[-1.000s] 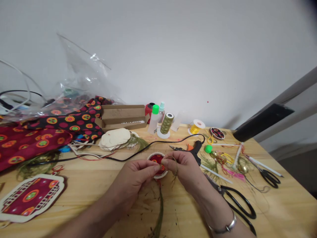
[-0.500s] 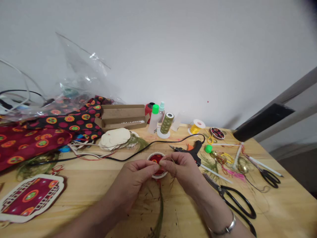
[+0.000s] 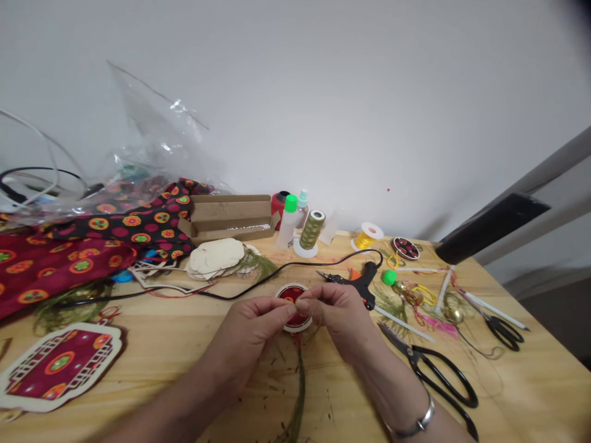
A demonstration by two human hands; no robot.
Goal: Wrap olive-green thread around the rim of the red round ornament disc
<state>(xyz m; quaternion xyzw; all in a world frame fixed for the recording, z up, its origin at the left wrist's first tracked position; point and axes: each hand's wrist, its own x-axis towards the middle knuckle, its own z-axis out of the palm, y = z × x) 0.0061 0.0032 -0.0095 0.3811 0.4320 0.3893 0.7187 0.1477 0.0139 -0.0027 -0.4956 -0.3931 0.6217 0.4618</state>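
Observation:
Above a round ornament [image 3: 289, 293] with red patterned fabric and a pale rim, the fingertips of both hands meet. My left hand [image 3: 249, 329] pinches thumb against forefinger at the ornament's middle. Touching or nearly touching it, my right hand [image 3: 344, 317] is pinched the same way. Whatever they hold is hidden or too small to make out. From the ornament's lower edge a green tassel [image 3: 301, 381] hangs on a red cord toward me, lying on the wooden table [image 3: 184, 344].
A glue gun [image 3: 355, 284] lies beyond my right hand, and large scissors [image 3: 429, 369] beside my right wrist. A framed fabric plaque [image 3: 60, 369] rests at left. Behind are a cardboard box [image 3: 231, 212], bottles [image 3: 289, 224], a green thread spool [image 3: 312, 231] and patterned cloth [image 3: 92, 255].
Loose thin strands that stuck out around my right hand's fingers no longer show there. Both hands keep nearly the same place and pinch over the ornament.

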